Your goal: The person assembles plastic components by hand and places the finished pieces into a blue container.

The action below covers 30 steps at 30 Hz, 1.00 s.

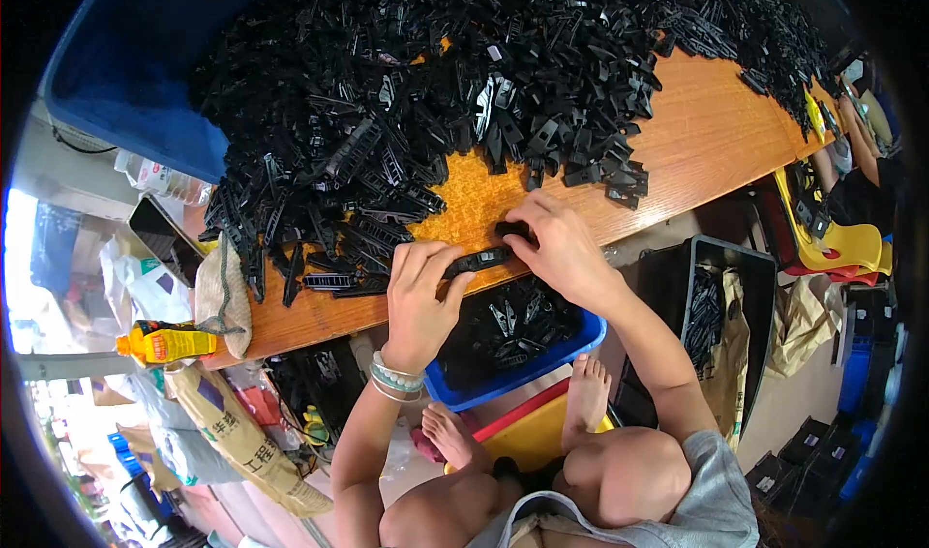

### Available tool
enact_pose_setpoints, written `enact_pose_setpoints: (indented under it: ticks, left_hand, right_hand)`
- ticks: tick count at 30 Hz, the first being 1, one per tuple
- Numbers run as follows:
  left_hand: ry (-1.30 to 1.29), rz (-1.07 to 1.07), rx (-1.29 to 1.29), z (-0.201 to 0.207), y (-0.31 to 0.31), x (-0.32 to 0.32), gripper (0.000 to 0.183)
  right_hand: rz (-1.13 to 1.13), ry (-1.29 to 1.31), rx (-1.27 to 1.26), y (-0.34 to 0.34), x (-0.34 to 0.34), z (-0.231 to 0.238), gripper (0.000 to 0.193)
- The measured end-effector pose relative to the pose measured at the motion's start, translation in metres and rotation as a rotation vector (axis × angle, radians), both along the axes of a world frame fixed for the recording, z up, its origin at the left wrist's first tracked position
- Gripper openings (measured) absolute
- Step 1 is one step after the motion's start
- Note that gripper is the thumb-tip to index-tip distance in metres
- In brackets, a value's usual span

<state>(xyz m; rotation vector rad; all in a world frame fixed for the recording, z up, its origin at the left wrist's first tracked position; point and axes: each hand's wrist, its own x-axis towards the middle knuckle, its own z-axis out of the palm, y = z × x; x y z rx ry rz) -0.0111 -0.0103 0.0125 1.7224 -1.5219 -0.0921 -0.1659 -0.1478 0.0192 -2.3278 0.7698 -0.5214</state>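
At the table's near edge, my left hand is closed with thumb and fingers around a narrow black plastic part, whose right end sticks out toward the other hand. My right hand, just beside it, pinches a second, smaller-looking black plastic piece between thumb and fingers. The two pieces are close together; whether they touch I cannot tell. Beyond both hands spreads a large heap of similar black plastic parts. Below the edge, a blue bin holds more black parts.
A large blue tub stands at the far left. Along the left edge are a phone, a cloth pouch and a yellow bottle. A black crate with parts stands at right, near a yellow chair. Another person's arm shows far right.
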Motion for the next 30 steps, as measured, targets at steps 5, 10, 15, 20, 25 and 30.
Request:
enact_pose_setpoints:
  ticks: [5, 10, 15, 20, 25, 30]
  left_hand:
    - [0.016, 0.043, 0.057, 0.000, 0.004, 0.002, 0.023]
    - [0.029, 0.023, 0.061, 0.000, 0.006, 0.005, 0.018]
    - [0.038, -0.033, 0.003, -0.003, 0.005, 0.009, 0.018]
    - [0.058, -0.080, -0.007, -0.001, 0.000, 0.006, 0.019]
    - [0.064, -0.095, 0.063, -0.001, 0.002, 0.010, 0.021]
    - [-0.061, 0.022, -0.035, 0.019, 0.000, 0.038, 0.023]
  right_hand:
    - [0.068, -0.423, 0.547, 0.007, 0.005, -0.002, 0.027]
    - [0.165, -0.289, 0.087, 0.002, -0.013, -0.013, 0.028]
    - [0.188, -0.249, 0.225, -0.008, -0.027, -0.013, 0.024]
    - [0.266, -0.214, 0.152, -0.008, -0.014, -0.006, 0.024]
    - [0.190, -0.204, 0.051, 0.006, -0.010, -0.013, 0.021]
    - [0.073, -0.311, -0.131, -0.018, -0.020, -0.009, 0.020]
